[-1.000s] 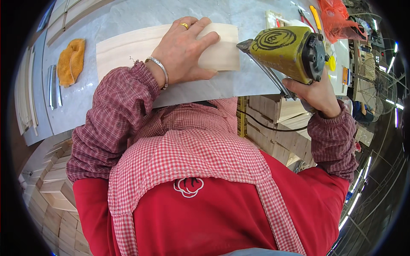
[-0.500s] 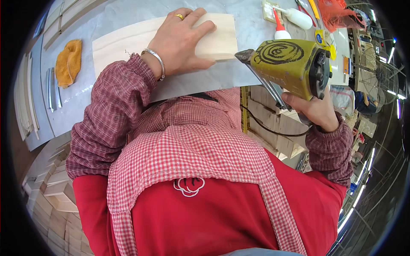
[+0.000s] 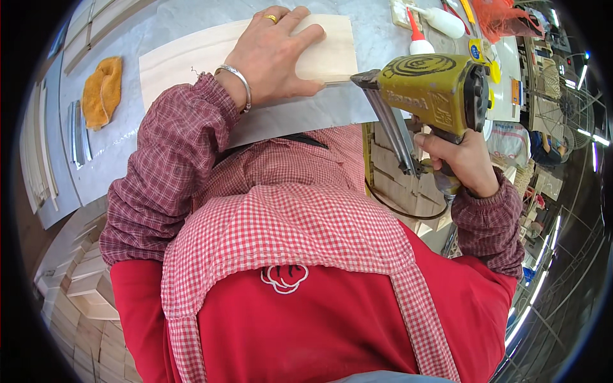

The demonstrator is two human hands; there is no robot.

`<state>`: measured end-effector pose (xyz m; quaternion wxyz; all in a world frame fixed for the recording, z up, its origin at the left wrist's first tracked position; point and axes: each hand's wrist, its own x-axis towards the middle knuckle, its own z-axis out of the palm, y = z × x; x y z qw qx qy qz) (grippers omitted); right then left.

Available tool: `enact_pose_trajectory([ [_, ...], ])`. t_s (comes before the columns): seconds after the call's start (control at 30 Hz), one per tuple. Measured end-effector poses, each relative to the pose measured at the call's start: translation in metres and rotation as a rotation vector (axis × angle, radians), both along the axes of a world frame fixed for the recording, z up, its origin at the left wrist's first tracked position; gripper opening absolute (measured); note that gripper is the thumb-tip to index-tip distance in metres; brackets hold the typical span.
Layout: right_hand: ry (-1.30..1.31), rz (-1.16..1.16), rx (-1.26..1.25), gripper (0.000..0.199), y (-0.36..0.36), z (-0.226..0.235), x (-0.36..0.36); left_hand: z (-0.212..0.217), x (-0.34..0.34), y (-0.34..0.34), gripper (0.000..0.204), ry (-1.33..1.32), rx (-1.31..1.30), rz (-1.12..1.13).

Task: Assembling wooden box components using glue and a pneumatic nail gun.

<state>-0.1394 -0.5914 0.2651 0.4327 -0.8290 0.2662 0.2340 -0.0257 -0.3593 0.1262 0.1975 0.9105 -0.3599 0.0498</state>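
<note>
A pale wooden board [image 3: 191, 52] lies on the grey tabletop. Spread across it is my left hand [image 3: 273, 59], pressing from above with fingers apart and the thumb along the near edge. My right hand [image 3: 465, 159] is closed round the handle of an olive-yellow nail gun [image 3: 421, 89]. The gun is held sideways, its nose at the board's near right corner; whether it touches cannot be made out. Its magazine [image 3: 394, 131] slants down toward me past the table edge. An air hose [image 3: 408, 216] hangs below the gun.
An orange cloth [image 3: 102, 92] and thin metal strips [image 3: 80, 134] lie at the left. Glue bottles [image 3: 440, 22], one with a red nozzle [image 3: 418, 38], a yellow tape measure [image 3: 476, 50] and a red plastic bag [image 3: 501, 22] are at the back right. Wooden boxes [image 3: 92, 293] stand below left.
The nail gun has turned in my right hand's grip, showing more of its side and magazine, with its nose staying by the board's corner. My left hand has barely shifted.
</note>
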Motion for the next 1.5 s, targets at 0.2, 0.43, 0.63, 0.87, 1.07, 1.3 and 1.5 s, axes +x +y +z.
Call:
enact_pose_trajectory([
  [0.2,-0.018,0.020,0.012,0.023,0.003,-0.003,-0.002,-0.001,0.000,0.002,0.069,-0.015,0.005,-0.015],
  [0.43,-0.024,0.069,0.001,0.021,0.006,-0.004,0.001,-0.060,0.034,0.090,0.084,-0.414,0.115,-0.102],
  [0.63,-0.067,0.025,0.027,0.023,0.019,0.000,-0.005,-0.002,0.004,0.166,0.091,-0.024,0.229,0.004],
  [0.87,-0.074,0.058,-0.029,0.020,0.042,0.007,-0.006,0.032,0.005,0.150,0.079,-0.010,0.079,-0.107],
  [1.07,-0.019,0.140,0.003,0.028,0.035,0.021,0.008,0.047,0.010,0.109,0.079,0.005,0.081,-0.126],
  [1.3,0.004,0.257,-0.015,0.038,0.005,0.029,0.026,-0.021,0.043,0.054,0.077,-0.464,-0.830,-0.435],
  [1.5,0.205,0.165,-0.102,0.041,0.008,0.033,0.031,0.020,0.017,0.058,0.075,-0.046,-0.147,-0.164],
])
